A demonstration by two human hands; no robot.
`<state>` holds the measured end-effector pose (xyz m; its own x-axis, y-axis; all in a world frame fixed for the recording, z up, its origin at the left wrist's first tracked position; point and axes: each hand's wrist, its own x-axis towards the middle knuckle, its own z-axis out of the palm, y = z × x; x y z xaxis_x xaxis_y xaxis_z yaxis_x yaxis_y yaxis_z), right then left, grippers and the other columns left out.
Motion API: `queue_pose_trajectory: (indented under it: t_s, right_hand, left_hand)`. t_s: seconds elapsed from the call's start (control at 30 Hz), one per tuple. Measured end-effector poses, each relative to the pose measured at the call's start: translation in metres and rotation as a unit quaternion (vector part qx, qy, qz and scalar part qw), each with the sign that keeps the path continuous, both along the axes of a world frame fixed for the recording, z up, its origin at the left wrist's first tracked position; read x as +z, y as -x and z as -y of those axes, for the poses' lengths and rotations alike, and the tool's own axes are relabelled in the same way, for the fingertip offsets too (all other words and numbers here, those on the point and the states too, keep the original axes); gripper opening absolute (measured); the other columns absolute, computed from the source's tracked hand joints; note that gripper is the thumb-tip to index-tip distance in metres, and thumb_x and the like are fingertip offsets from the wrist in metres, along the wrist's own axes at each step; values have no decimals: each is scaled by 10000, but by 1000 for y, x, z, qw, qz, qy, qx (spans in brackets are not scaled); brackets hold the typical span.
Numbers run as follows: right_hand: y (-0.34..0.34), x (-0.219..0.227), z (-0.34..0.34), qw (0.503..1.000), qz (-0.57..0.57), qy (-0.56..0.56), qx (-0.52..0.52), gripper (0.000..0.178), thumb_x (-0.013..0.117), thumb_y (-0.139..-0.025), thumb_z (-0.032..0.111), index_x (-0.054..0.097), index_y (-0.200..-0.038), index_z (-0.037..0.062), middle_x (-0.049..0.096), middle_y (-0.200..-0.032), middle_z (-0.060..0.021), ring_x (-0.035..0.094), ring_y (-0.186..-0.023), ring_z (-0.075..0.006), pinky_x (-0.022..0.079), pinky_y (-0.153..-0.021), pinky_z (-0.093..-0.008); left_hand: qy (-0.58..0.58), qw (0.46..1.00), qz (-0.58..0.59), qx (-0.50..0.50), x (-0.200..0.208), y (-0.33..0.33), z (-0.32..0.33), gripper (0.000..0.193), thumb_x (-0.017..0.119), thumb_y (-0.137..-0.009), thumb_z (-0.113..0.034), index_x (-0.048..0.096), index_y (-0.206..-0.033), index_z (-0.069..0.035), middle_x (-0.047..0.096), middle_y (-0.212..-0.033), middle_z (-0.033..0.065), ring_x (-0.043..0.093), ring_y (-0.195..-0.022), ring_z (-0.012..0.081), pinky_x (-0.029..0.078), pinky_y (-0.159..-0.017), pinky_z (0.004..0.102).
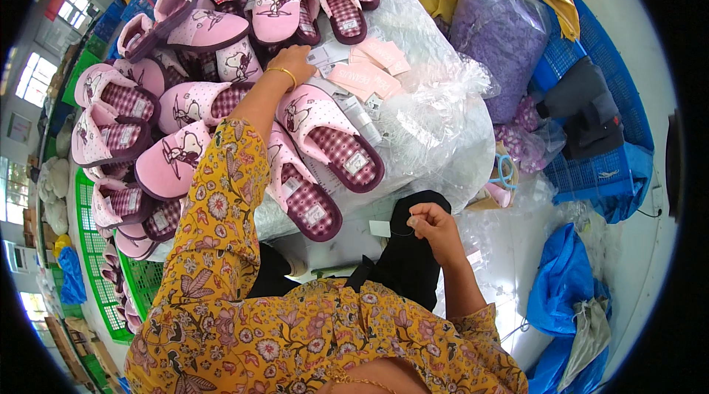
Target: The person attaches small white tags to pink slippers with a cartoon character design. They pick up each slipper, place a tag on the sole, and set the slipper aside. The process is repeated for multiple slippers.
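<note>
My left hand (294, 64), with a yellow bracelet at the wrist, reaches into the pile of pink slippers. It touches or hovers by an upright pink slipper (275, 14) with a dog drawing and a dark plum sole; its fingertips are hard to make out. Over my right knee, my right hand (434, 230) is pinched closed on a thin loop, from which a small white tag (379, 228) seems to hang. A pair of slippers lies closest to me, one pink slipper (329, 135) beside another (304, 198), both showing checked insoles.
Pink cards (365, 78) and small white packets (360, 119) lie on the plastic-covered table (428, 124). Bagged purple material (498, 36) stands at the far right, near a blue basket (609, 84). Blue scissors handles (505, 170) show at the right. A green basket (90, 235) is at the left.
</note>
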<state>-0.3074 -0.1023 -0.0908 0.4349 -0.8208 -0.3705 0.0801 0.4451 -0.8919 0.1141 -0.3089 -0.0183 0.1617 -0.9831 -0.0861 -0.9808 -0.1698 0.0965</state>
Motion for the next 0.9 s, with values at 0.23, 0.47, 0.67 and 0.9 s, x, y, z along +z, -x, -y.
queue_pose_trajectory:
  t_s: [0.23, 0.47, 0.67, 0.9]
  right_hand:
    - [0, 1, 3, 999, -2, -33, -6, 196, 684, -894, 75, 627, -1072, 16, 633, -826, 0, 554, -649, -59, 452, -580, -207]
    - [-2, 3, 1, 1000, -10, -8, 21, 197, 671, -907, 84, 631, -1085, 10, 631, -843, 10, 548, -700, -50, 448, -633, -205]
    - [-11, 42, -6, 997, 22, 59, 54, 173, 670, -921, 99, 647, -1068, 11, 641, -910, 7, 556, -810, -58, 457, -745, -222]
    - [-55, 103, 5, 947, 71, 295, -105, 126, 655, -927, 104, 642, -1025, 25, 599, -1231, -118, 559, -1139, -190, 427, -979, -330]
  left_hand:
    - [34, 999, -13, -16, 13, -2, -6, 546, 764, -738, -348, 652, -1182, -49, 614, -1153, 181, 594, -1090, 348, 468, -969, 408]
    - [106, 994, 21, 4, 40, 16, -48, 521, 750, -758, -320, 629, -1151, -1, 621, -1114, 206, 605, -1048, 371, 478, -942, 427]
    - [200, 980, -3, -19, 91, 26, -135, 465, 690, -809, -271, 592, -1158, 21, 633, -1091, 215, 622, -970, 375, 497, -866, 422]
    - [259, 946, -169, -94, 108, 80, -247, 472, 712, -823, -129, 563, -1254, -7, 612, -1165, 150, 604, -1017, 281, 486, -864, 340]
